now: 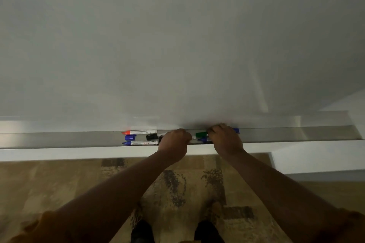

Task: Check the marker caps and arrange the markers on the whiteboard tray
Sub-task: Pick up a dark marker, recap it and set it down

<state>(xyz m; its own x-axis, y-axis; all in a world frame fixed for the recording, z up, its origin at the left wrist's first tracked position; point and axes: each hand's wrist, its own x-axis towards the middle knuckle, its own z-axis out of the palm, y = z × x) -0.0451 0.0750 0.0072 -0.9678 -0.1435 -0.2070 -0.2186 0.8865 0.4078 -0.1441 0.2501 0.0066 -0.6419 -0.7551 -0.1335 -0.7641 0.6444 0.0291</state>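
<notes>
A long metal tray point(59, 139) runs under the whiteboard point(177, 45). On it lie a red-capped marker point(140, 132), a black-capped marker point(155, 136) and a blue-capped marker point(141, 142). My left hand point(173, 142) curls over the marker barrels at the tray's middle. My right hand point(225, 138) grips the green-capped marker point(201, 134) at its cap end. A blue cap point(203, 139) shows just below the green one, and another blue end point(236, 130) pokes out behind my right hand. What my left fingers hold is hidden.
A white ledge point(59, 154) sits below the tray. Under it lies a patterned beige and dark rug point(177, 183), with my dark shoes point(142, 231) on it. A white wall corner point(316, 160) stands at the right.
</notes>
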